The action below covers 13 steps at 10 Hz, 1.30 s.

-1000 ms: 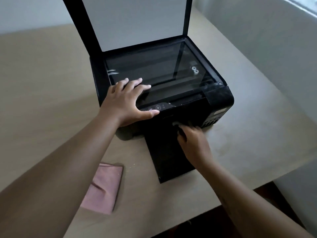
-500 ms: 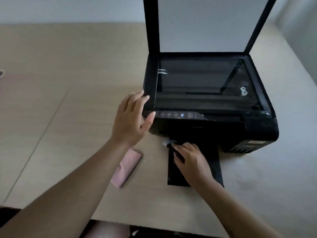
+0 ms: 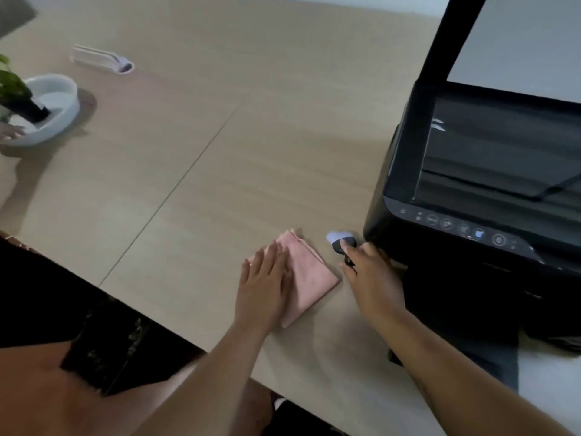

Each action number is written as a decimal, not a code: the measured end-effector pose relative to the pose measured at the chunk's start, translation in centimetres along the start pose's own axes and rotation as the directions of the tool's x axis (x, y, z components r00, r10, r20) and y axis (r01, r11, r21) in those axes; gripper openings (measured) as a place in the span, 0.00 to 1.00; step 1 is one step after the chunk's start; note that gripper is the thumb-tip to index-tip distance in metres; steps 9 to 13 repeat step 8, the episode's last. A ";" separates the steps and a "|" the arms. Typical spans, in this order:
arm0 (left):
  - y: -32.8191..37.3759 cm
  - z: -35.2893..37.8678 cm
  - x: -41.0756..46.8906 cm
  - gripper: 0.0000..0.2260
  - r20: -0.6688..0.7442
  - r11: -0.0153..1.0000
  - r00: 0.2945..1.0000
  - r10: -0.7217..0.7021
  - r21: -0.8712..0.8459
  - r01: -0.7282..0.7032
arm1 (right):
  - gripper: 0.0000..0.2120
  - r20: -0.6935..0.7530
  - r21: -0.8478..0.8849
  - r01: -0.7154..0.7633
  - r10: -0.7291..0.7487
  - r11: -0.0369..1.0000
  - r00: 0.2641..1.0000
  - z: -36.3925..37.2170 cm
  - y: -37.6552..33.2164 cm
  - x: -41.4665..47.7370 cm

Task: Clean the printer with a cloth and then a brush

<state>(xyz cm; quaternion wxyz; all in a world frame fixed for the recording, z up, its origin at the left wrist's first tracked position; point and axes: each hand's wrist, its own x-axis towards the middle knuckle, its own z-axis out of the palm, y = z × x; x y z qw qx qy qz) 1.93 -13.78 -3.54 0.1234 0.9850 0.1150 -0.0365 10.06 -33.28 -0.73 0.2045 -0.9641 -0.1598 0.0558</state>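
Note:
The black printer (image 3: 471, 184) stands at the right with its scanner lid up and the glass bared. A folded pink cloth (image 3: 306, 275) lies on the table left of the printer. My left hand (image 3: 264, 284) rests flat on the cloth's left part, fingers straight. My right hand (image 3: 372, 275) is closed around a small black brush with a pale tip (image 3: 338, 239), held just off the printer's front left corner, right of the cloth. The printer's dark output tray (image 3: 465, 325) sticks out toward me.
The wooden table (image 3: 188, 168) runs to the left, its near edge slanting across the bottom. At the far left a white bowl (image 3: 56, 102) holds a plant. A white stand-like object (image 3: 100, 59) lies behind it. My lap is below the table edge.
My left hand left the printer and came down onto the pink cloth. My right hand with the brush drew back from the printer's front to its left corner. The view swung left.

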 end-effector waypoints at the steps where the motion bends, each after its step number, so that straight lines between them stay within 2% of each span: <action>1: -1.8 -0.2 2.0 0.22 -0.023 0.994 0.994 0.108 0.020 -0.107 | 0.22 0.055 -0.033 -0.014 0.015 0.999 0.998 1.1 -0.8 1.2; 3: -5.8 -2.4 7.3 0.22 -0.012 0.912 0.936 0.352 0.231 -0.339 | 0.24 0.039 -0.017 -0.064 0.065 0.998 0.997 2.5 -2.9 3.8; 4: -4.8 -2.8 7.2 0.23 -0.046 0.941 0.953 0.301 0.179 -0.289 | 0.25 0.024 -0.014 -0.128 0.128 0.992 0.991 3.1 -4.0 4.3; 5: -2.7 -1.4 5.2 0.28 -0.013 0.991 0.991 0.134 -0.010 -0.134 | 0.25 0.003 -0.026 -0.155 0.155 0.988 0.988 3.6 -4.3 3.9; 6: -3.1 0.1 4.8 0.33 0.011 0.994 0.994 0.106 0.026 -0.107 | 0.25 -0.025 -0.040 -0.157 0.156 0.987 0.988 4.1 -4.5 3.1; 8: -7.1 -0.7 7.6 0.33 0.048 0.945 0.950 0.308 0.100 -0.311 | 0.24 -0.110 -0.064 -0.139 0.132 0.988 0.985 4.2 -4.7 2.5; 13: -7.1 -0.7 7.6 0.33 0.048 0.945 0.950 0.308 0.100 -0.311 | 0.24 -0.110 -0.064 -0.139 0.132 0.988 0.985 4.2 -4.7 2.5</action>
